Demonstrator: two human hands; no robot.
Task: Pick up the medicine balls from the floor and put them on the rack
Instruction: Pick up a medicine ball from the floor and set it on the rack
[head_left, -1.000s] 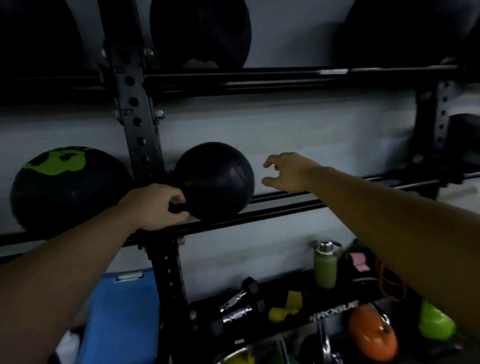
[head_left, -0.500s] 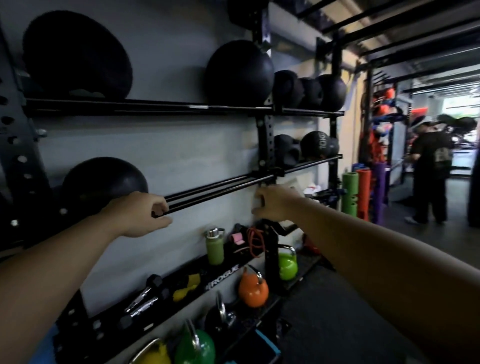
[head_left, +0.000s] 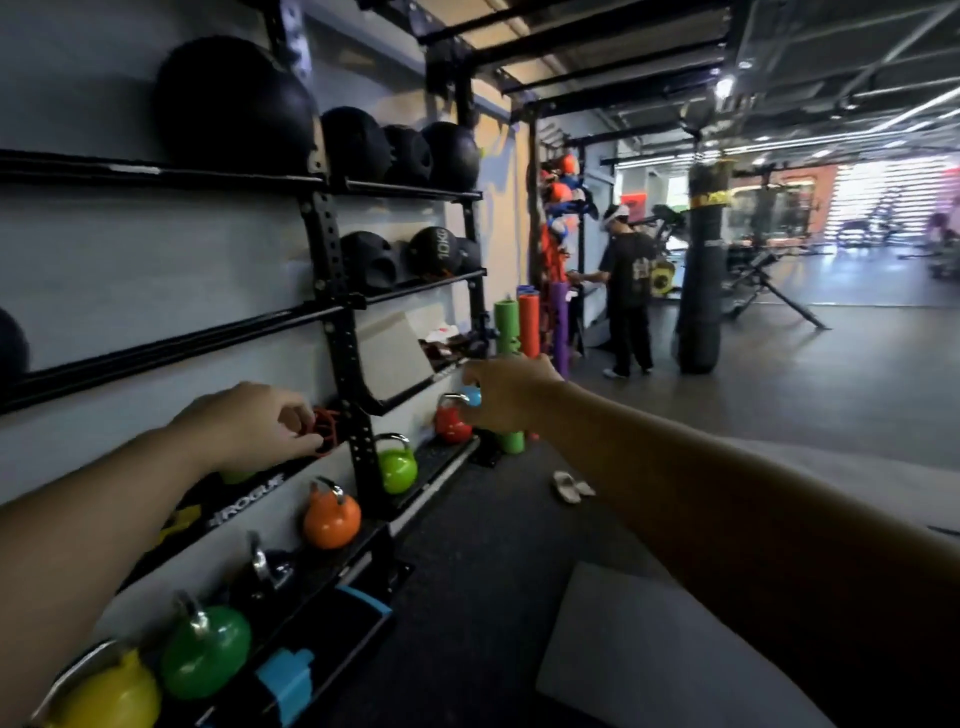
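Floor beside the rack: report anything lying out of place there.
A pair of pale slippers lies loose on the dark floor, just off the foot of the rack, stored nowhere. The medicine balls in view sit on the rack.

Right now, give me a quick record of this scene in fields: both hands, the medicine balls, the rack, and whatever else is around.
Left hand: loosely curled, holds nothing, in front of the rack's lower part
Right hand: stretched forward, holds nothing
Medicine balls: black, on the rack's upper two shelves; none visible on the floor
Rack: black, against the wall
Kettlebells: coloured row on the bottom shelf
Foam rollers: upright past the rack's far end
Other person: standing beside a punch bag
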